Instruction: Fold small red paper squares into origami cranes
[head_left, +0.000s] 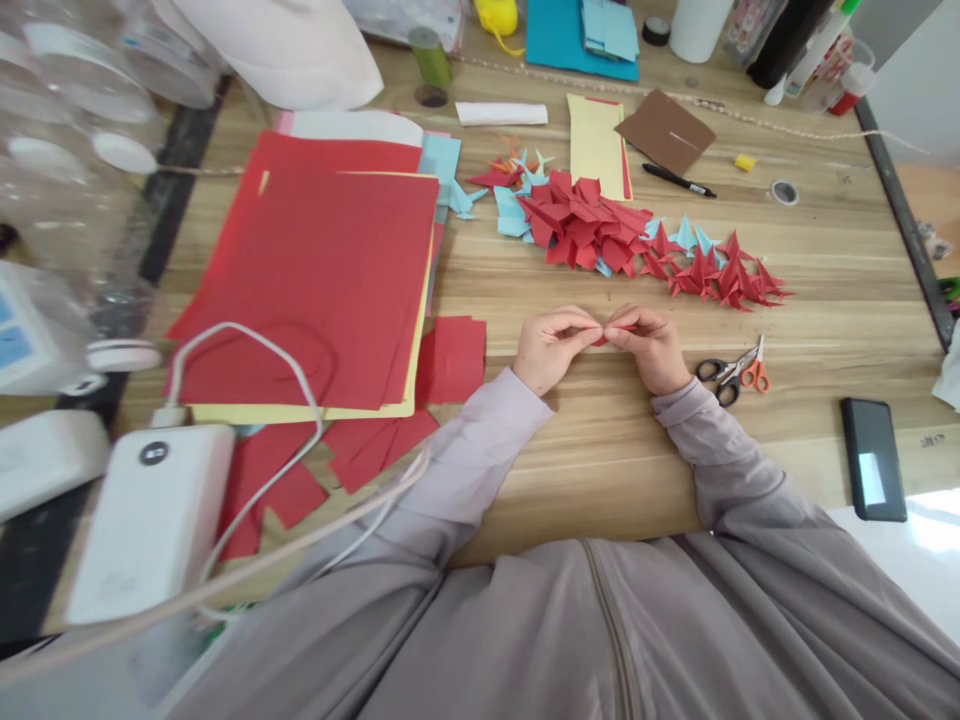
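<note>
My left hand [551, 350] and my right hand [651, 348] meet over the wooden table [570, 460], both pinching a small folded piece of red paper [604, 336] between fingertips. Most of the piece is hidden by my fingers. Just beyond my hands lies a heap of folded red and light blue paper cranes [600, 230], stretching right in a row. A stack of small red paper squares [452, 358] lies left of my left hand.
Large red and yellow sheets [315, 270] cover the left of the table. Scissors [735, 372] lie right of my right hand, a black phone [872, 458] nearer the edge. A black pen [679, 181], brown card [666, 131], tape roll [784, 192] and white power bank [150, 520] with cables are around.
</note>
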